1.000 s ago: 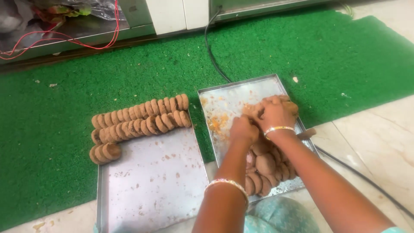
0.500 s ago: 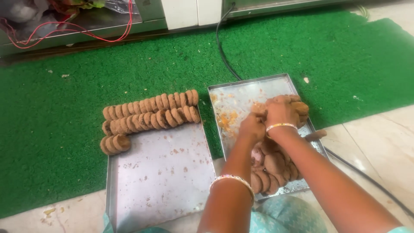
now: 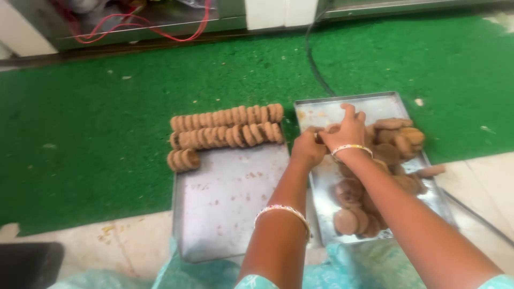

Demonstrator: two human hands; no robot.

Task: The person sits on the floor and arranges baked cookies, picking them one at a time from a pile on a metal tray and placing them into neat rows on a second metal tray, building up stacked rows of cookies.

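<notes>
Both hands work over the right tray (image 3: 329,109), where round brown biscuits (image 3: 393,140) lie in a loose heap. The left hand (image 3: 307,147) and right hand (image 3: 348,131) meet at the tray's near-left part, fingers closed around a small stack of biscuits (image 3: 326,130) pressed between them; one right finger points up free. On the left tray (image 3: 225,208), more biscuits stand on edge in rows (image 3: 227,128) along the far side. The biscuits look light, dry and brittle, likely to crumble or chip if squeezed hard. A stack probably holds best pinched gently at its two flat ends and kept straight. Both trays rest on the green mat (image 3: 96,123).
</notes>
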